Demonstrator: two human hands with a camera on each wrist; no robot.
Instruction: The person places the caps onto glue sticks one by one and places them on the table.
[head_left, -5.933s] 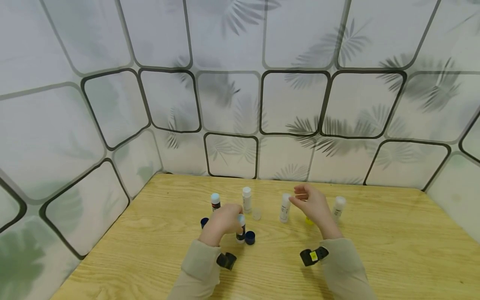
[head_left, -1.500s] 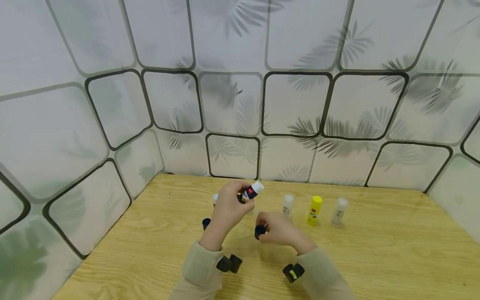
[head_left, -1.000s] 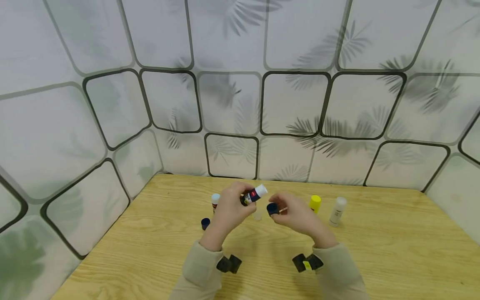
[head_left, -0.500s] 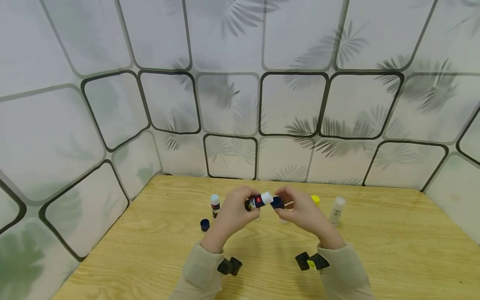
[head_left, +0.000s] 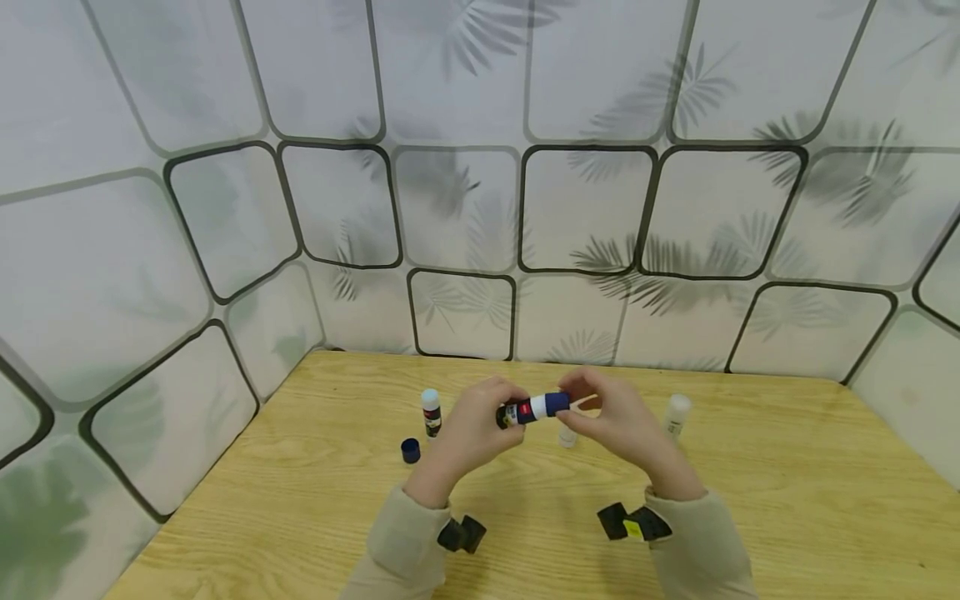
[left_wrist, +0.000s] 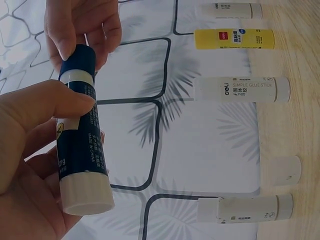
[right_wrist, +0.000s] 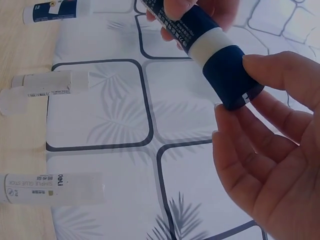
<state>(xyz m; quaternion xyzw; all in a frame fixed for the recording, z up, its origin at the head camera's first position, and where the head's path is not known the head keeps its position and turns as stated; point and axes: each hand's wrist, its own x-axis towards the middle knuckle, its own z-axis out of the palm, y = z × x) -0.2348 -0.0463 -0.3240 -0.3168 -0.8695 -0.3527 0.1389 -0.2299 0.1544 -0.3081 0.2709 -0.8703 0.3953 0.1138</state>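
Observation:
My left hand [head_left: 472,429] grips a navy glue stick [head_left: 516,412], held nearly level above the table with its white end toward the right. In the left wrist view the thumb lies across the label and the white base faces the camera. My right hand [head_left: 618,425] pinches a dark blue cap [right_wrist: 230,75] between thumb and fingertips. The cap sits over the stick's end, in line with it, and a white band still shows between cap and label.
A second navy glue stick [head_left: 431,414] stands uncapped at left, near an upturned blue cap [head_left: 410,451]. Behind the hands stand a yellow glue stick [left_wrist: 235,39], white glue sticks [left_wrist: 245,89] and a loose translucent cap [left_wrist: 287,170]. A patterned curtain [head_left: 465,312] borders the table [head_left: 300,517].
The left hand has lifted the navy glue stick off the table and tilted it level. The right hand has taken the blue cap from the table and brought it onto the stick's white end.

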